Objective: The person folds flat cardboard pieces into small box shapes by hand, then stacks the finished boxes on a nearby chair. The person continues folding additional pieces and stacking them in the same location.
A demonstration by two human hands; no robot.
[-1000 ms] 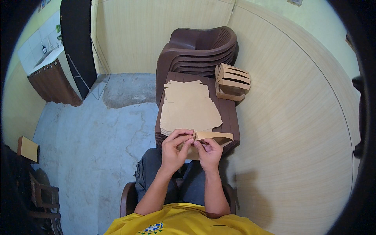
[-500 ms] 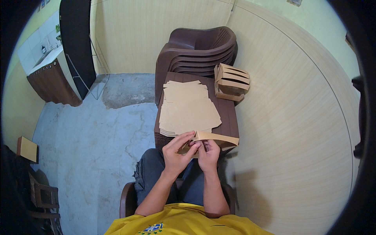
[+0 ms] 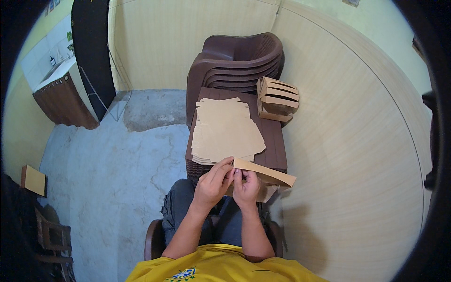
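Observation:
Above my lap, at the table's near edge, I hold a partly folded brown cardboard box [image 3: 265, 172], its long side wall angled down to the right. My left hand [image 3: 213, 183] pinches its left corner, thumb and fingers closed. Close beside it my right hand [image 3: 246, 187] grips the same corner from below, with the thumb on the card and the other fingers curled. The hands hide much of the box's underside. Just beyond lies a stack of flat, die-cut cardboard blanks [image 3: 228, 129] on the brown table [image 3: 275, 136].
Several folded cardboard trays [image 3: 278, 96] stand nested on the table's far right corner. Behind the table rises a stack of brown plastic chairs [image 3: 239, 61]. A pale wood-panelled wall [image 3: 357, 155] runs close along the right. To the far left is a curtained sink counter [image 3: 66, 101].
The box's right end has swung down and toward me, so its side wall now slants more. Both hands stay at its left corner, the right hand slightly lower.

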